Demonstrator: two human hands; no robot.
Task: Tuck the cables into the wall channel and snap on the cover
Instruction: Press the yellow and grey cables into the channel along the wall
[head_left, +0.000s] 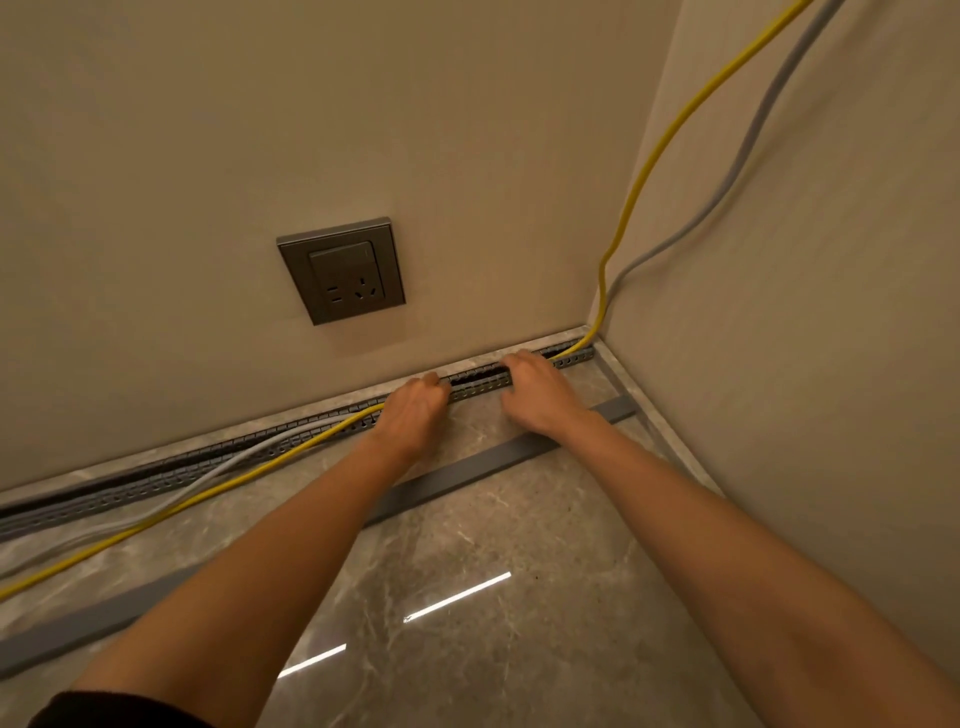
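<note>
A slotted grey wall channel (478, 383) runs along the foot of the wall to the corner. A yellow cable (655, 150) and a grey cable (748, 150) hang down the right wall into the corner; both lie inside the channel there. Left of my hands they leave the channel and trail over the floor, the yellow cable (171, 506) in front. My left hand (413, 415) presses on the cables at the channel, fingers curled. My right hand (537, 392) rests on the channel's top edge, fingers bent over it. The long grey cover strip (457, 475) lies on the floor under my forearms.
A grey wall socket (343, 270) sits above the channel, left of my hands. The polished marble floor (519, 649) reflects ceiling lights. The room corner and right wall (805, 364) close in beside my right arm.
</note>
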